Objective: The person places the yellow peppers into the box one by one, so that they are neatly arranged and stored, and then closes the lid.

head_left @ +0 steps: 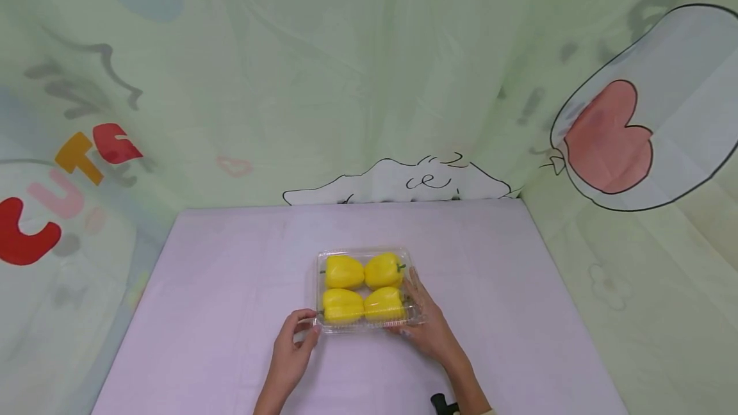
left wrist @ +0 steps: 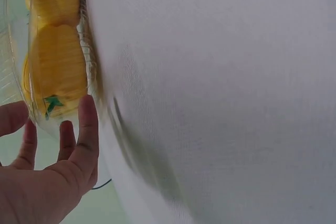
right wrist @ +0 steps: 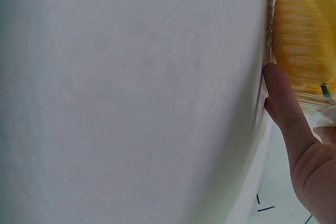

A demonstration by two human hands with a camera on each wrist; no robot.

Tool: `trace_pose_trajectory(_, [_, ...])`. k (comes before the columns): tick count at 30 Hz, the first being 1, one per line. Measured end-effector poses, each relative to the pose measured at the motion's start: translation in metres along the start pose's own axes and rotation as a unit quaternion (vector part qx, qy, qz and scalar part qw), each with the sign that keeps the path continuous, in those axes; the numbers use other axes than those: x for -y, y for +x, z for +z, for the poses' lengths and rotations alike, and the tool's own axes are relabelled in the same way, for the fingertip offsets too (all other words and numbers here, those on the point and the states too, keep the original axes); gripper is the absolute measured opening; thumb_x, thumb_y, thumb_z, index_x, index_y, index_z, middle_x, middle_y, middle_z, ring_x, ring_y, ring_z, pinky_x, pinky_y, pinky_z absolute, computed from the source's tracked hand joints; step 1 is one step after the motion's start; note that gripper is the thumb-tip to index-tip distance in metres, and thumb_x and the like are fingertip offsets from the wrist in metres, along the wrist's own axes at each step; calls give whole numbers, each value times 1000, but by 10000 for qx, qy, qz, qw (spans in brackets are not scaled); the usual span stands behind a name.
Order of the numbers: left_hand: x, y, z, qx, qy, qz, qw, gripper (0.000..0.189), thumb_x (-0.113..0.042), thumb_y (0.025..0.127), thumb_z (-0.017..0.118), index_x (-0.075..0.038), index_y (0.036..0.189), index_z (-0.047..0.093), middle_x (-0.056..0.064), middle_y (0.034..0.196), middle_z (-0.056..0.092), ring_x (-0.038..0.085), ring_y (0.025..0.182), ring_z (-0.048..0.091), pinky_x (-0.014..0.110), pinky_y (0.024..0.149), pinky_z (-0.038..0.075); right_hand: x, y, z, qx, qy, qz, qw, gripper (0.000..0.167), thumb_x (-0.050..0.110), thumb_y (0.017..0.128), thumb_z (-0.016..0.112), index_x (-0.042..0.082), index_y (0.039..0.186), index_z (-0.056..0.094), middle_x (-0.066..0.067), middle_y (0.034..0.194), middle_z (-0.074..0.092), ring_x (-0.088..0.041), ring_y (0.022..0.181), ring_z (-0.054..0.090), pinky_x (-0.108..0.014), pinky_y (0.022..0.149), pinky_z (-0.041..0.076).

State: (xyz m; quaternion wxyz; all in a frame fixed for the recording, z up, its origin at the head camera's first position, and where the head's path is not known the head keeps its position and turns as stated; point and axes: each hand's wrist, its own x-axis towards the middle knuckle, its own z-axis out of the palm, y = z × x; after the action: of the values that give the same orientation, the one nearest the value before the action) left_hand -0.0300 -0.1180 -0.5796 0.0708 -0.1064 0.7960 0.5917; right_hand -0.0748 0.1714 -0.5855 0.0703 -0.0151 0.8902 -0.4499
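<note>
A clear plastic clamshell box (head_left: 357, 328) with a ribbed rim sits near the middle of the table, its lid down. Several yellow bell peppers (head_left: 344, 272) with green stems lie inside in two rows. At the box's front left corner, my left hand (head_left: 291, 352) holds on with thumb and curled fingers. My right hand (head_left: 428, 327) grips the right side, thumb at the front edge and fingers along the side. The left wrist view shows fingertips at the corner beside a pepper (left wrist: 58, 61). Part of the box's right side is hidden behind the right hand.
A pale lilac cloth covers the table (head_left: 230, 261). Behind and at both sides hang light green printed curtains (head_left: 346, 82), meeting the table's back edge. A small black object (head_left: 442, 404) shows at the bottom, beside the right forearm.
</note>
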Motion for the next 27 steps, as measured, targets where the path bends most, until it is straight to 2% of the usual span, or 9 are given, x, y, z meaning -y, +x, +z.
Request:
trace_pose_trajectory(3, [0, 2, 0, 48, -188, -72, 9998, 35, -13, 102, 66, -7, 134, 55, 16, 130, 63, 24, 109, 68, 26, 76, 65, 0, 0, 0, -8, -74, -39, 10000, 113, 46, 73, 95, 18, 166, 36, -4, 181, 13, -38, 164, 23, -63, 131, 26])
trace_pose_trajectory(6, [0, 6, -1, 54, -194, -228, 9995, 40, -16, 101, 68, -2, 134, 50, 14, 114, 65, 19, 90, 68, 27, 66, 64, 0, 1, 0, -21, -102, -89, 9999, 113, 45, 74, 95, 17, 166, 36, -4, 181, 14, -38, 164, 24, -62, 131, 26])
trace_pose_trajectory(11, [1, 10, -5, 171, -23, -727, 9972, 29, -25, 100, 70, 1, 112, 65, 4, 80, 64, 13, 62, 58, 22, 52, 54, -1, 1, 0, -11, 24, -135, 9999, 112, 43, 73, 95, 19, 166, 37, -4, 181, 13, -39, 164, 23, -64, 130, 25])
trace_pose_trajectory(13, [2, 11, -6, 273, -97, -871, 9958, 26, -26, 100, 70, -1, 103, 68, 3, 74, 62, 12, 59, 54, 20, 51, 51, -2, 1, 0, 12, 102, -136, 9999, 112, 43, 73, 95, 20, 166, 38, -3, 181, 13, -40, 164, 22, -65, 130, 25])
trace_pose_trajectory(17, [2, 13, -9, 405, -200, -913, 9948, 25, -25, 101, 69, 0, 101, 69, 3, 76, 64, 10, 60, 52, 19, 50, 48, -5, 1, -1, 108, 123, -210, 9996, 112, 43, 73, 95, 20, 166, 37, -2, 181, 11, -39, 165, 21, -65, 130, 24])
trace_pose_trajectory(21, [0, 13, -10, 447, -33, -867, 9952, 26, -23, 100, 67, 2, 103, 71, 3, 79, 67, 10, 61, 52, 19, 49, 46, -10, 1, -5, 255, 155, -282, 9992, 113, 42, 73, 96, 23, 167, 36, -3, 181, 10, -38, 166, 19, -65, 131, 21])
trace_pose_trajectory(24, [-1, 14, -11, 471, 126, -871, 9950, 24, -22, 100, 65, 1, 103, 72, 2, 80, 68, 11, 63, 53, 18, 50, 45, -16, 0, -10, 457, 397, -195, 9980, 115, 38, 72, 97, 27, 167, 34, -3, 181, 10, -38, 166, 16, -66, 131, 19])
trace_pose_trajectory(27, [0, 14, -13, 491, 216, -871, 9948, 23, -22, 100, 65, 0, 103, 72, 0, 79, 68, 11, 63, 53, 18, 50, 45, -23, -1, -14, 754, 697, -162, 9946, 121, 34, 71, 99, 24, 169, 29, -9, 180, 13, -40, 165, 18, -62, 131, 25])
